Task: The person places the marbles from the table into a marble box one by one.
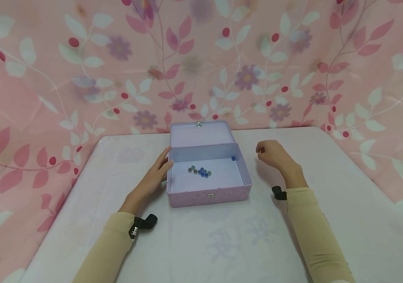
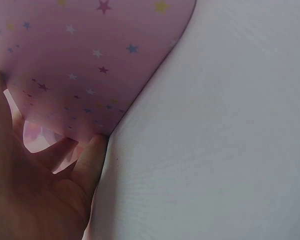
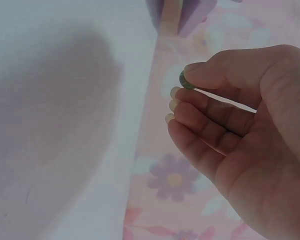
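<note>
A lilac hinged tin box (image 1: 210, 198) with printed stars stands with its lid (image 1: 201, 135) tipped back. Inside, a cluster of small glass marbles (image 1: 205, 173), blue, green and brownish, lies left of the middle. One blue marble (image 1: 233, 158) sits apart, near the back right corner. My left hand (image 1: 155, 173) holds the box's left side, thumb at the rim, the other fingers along the outer wall (image 2: 85, 65). To the right of the box, my right hand (image 1: 273, 154) is raised over the table. Its thumb and forefinger pinch a green marble (image 3: 188, 80), partly hidden by the thumb.
A white cloth (image 1: 222, 239) covers the table under the box and both arms. Behind the table hangs a pink flowered curtain (image 1: 201, 70), close behind the raised lid. Each wrist wears a small black camera, one of them on the left sleeve (image 1: 146, 223).
</note>
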{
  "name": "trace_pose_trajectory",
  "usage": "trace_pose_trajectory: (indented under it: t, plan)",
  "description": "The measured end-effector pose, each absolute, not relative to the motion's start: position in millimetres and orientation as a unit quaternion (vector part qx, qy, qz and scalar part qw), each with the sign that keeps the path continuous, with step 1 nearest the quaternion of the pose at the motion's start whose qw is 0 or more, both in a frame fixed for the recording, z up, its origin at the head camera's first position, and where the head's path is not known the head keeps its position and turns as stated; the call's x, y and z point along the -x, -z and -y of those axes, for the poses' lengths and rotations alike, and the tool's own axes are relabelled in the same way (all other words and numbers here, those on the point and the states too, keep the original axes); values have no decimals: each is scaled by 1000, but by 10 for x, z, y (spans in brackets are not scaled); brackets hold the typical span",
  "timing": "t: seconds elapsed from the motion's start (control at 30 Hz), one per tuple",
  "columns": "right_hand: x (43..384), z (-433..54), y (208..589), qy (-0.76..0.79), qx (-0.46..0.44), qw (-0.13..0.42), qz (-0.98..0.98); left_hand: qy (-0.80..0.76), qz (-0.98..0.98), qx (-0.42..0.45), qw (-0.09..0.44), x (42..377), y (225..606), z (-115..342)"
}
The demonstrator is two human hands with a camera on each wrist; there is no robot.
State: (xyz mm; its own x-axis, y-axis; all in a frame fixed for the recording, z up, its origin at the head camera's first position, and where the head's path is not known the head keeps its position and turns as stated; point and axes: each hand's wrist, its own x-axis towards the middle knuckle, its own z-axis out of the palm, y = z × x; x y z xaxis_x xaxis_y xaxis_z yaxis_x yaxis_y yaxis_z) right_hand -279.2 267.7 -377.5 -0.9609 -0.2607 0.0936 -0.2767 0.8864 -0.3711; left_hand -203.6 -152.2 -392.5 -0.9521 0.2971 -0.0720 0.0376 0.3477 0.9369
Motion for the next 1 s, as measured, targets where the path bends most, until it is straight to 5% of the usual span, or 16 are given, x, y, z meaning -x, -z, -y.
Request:
trace_pose_trajectory:
  t: [0.73, 1.0]
  plan:
    - [2597, -2283, 3474, -207, -218, 85, 950, -552, -821, -97, 111, 2038, 3925, 1516]
    - [2563, -2142, 3481, -234, -238, 68, 940, -554, -822, -104, 85, 2202, 4231, 1556]
